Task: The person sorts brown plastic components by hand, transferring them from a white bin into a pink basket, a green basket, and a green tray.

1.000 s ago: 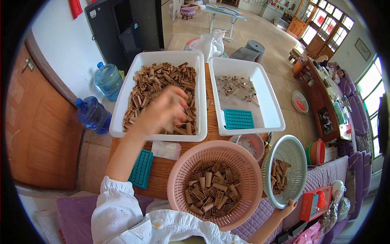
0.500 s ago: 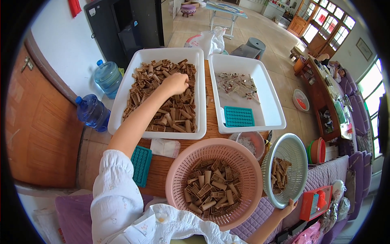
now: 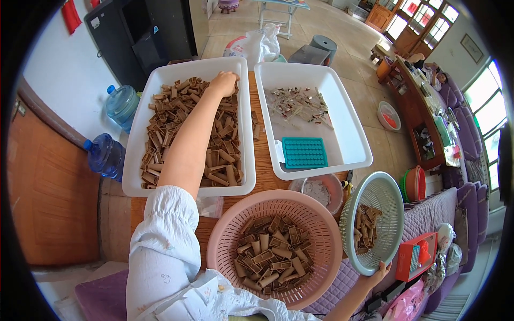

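Note:
My left hand (image 3: 224, 84) reaches over the far right corner of a white tray (image 3: 128, 160). Its fingers are curled down beside small brown trough-shaped pieces (image 3: 170, 115), which fill the tray; anything in them is hidden. At the lower right, my right hand (image 3: 379, 274) grips the rim of a pale grey-green colander (image 3: 394, 235), which is tilted and has a small heap of the same brown pieces (image 3: 367, 227) in it. Between my arms stands a pink colander (image 3: 327, 235) with many more brown pieces (image 3: 273, 249).
A second white tray (image 3: 350, 144) holds small clear and metallic parts (image 3: 300, 104) and a teal moulded grid (image 3: 304, 153). Near it sits a pinkish bowl (image 3: 334, 192) with whitish bits. Blue water bottles (image 3: 107, 155) stand left of the wooden table (image 3: 258, 160). A person (image 3: 436, 77) is at the far right.
My left hand has moved away from me, from the tray's middle right to its far right corner. The view has shifted slightly. My right hand still holds the grey-green colander.

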A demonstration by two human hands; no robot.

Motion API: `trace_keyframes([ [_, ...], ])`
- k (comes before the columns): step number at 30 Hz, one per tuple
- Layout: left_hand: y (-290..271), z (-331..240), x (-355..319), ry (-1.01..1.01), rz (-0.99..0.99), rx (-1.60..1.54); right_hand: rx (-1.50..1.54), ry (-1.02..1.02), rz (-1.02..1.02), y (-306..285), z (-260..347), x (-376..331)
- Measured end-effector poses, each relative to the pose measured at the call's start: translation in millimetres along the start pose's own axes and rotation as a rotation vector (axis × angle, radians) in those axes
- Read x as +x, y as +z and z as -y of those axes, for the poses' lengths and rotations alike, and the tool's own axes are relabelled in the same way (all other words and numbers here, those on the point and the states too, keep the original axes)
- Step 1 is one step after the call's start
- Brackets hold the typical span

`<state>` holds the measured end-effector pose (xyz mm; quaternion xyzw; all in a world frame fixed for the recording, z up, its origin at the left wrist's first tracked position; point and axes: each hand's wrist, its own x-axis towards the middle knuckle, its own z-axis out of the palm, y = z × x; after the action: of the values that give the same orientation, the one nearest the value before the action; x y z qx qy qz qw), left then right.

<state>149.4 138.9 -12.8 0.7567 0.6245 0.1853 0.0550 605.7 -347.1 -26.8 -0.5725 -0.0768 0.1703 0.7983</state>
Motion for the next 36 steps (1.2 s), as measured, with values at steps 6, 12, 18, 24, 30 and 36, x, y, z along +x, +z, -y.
trace_keyframes([
  [6,-5.5,2.6,-8.5,0.094,0.235,0.439,0.005,-0.001,0.031,-2.6,-0.8,1.3],
  [12,-25.1,5.7,-23.0,0.401,0.139,0.543,0.009,0.016,0.004,-3.0,-1.7,3.3],
  [18,-64.8,29.6,-73.1,0.443,0.241,0.563,0.013,0.035,0.013,-1.8,-1.2,0.9],
  [24,-116.7,45.3,-128.3,0.086,0.605,0.298,0.033,0.056,0.035,-12.3,-2.9,7.6],
  [30,-124.0,86.9,-127.8,0.011,0.112,-0.026,0.009,0.039,0.048,-12.7,-5.8,10.7],
  [36,-118.2,89.9,-106.9,-0.379,-0.03,-0.157,0.006,-0.014,0.025,1.0,-0.6,-1.0],
])
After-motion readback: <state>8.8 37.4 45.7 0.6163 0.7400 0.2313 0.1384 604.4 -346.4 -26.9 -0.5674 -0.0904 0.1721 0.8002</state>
